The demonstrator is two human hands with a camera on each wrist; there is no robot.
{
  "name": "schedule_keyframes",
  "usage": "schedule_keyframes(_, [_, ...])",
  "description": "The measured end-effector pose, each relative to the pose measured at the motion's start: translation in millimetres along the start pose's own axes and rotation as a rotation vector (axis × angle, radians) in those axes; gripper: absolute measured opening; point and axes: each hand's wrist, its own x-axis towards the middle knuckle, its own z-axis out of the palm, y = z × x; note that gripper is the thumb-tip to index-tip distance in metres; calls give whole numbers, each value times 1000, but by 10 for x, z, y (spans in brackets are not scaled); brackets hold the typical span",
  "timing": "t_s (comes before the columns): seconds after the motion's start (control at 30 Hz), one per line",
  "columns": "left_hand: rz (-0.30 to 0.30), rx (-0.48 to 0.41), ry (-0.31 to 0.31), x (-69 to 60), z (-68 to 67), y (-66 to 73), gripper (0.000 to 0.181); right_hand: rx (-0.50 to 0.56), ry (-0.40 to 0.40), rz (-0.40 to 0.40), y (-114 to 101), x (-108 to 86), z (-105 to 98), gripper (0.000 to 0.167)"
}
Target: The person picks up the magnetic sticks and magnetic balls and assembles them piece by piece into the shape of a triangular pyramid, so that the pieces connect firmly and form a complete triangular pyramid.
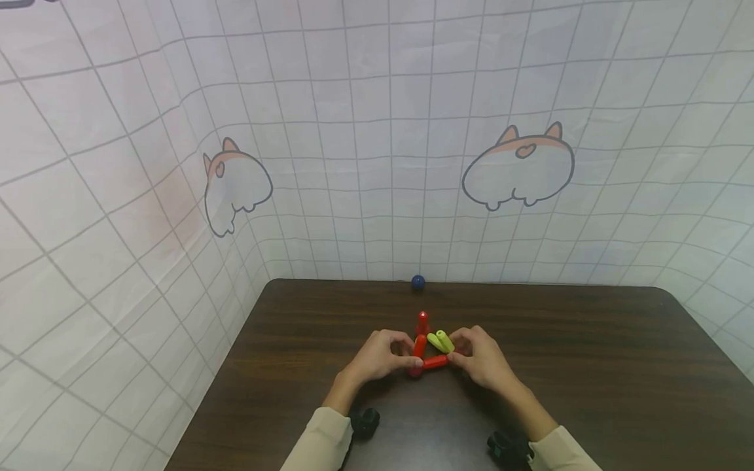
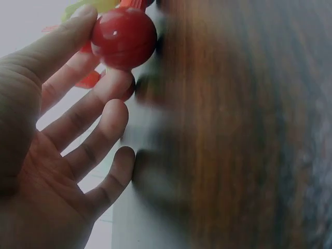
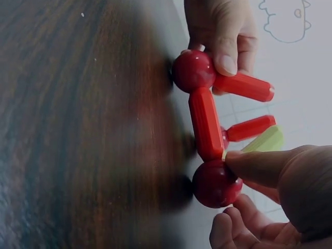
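Two dark red balls are joined by a red stick (image 3: 206, 123) lying low along the table. My left hand (image 1: 379, 356) pinches the left ball (image 2: 124, 39) between thumb and fingers, other fingers spread. At the other end, my right hand (image 1: 480, 358) holds the right ball (image 3: 217, 183), its thumb at the joint with the stick. From the left ball another red stick (image 3: 245, 86) sticks up. Behind stands one more red stick (image 3: 251, 128) on a partly hidden red ball. Two yellow-green sticks (image 1: 446, 341) lean near the right fingertips; their lower ends are hard to see.
A dark blue ball (image 1: 418, 282) sits at the far edge of the dark wooden table (image 1: 589, 366). A white gridded curtain (image 1: 377, 163) surrounds the back and sides. Black wrist devices (image 1: 365, 424) are on both forearms.
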Motion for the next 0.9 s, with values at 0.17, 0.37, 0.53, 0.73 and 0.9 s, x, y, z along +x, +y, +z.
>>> schedule_keyframes(0.17, [-9,-29,-62,-16,1,37,19,-15,16,44,27,12,-13,20])
schedule_keyframes(0.37, [14,-63,-91,-25,-10,41,12,10,1,74,81,27,-28,19])
schedule_keyframes(0.53, [-7,-69,29,-25,-19,22,23,4,-10,55,96,26,-32,21])
schedule_keyframes(0.73, [-15,-16,89,-15,-9,6,52,11,-33,33,101,35,-29,29])
schedule_keyframes(0.9, [-10,28,118,-13,-13,-7,39,34,-51,27,93,22,-42,34])
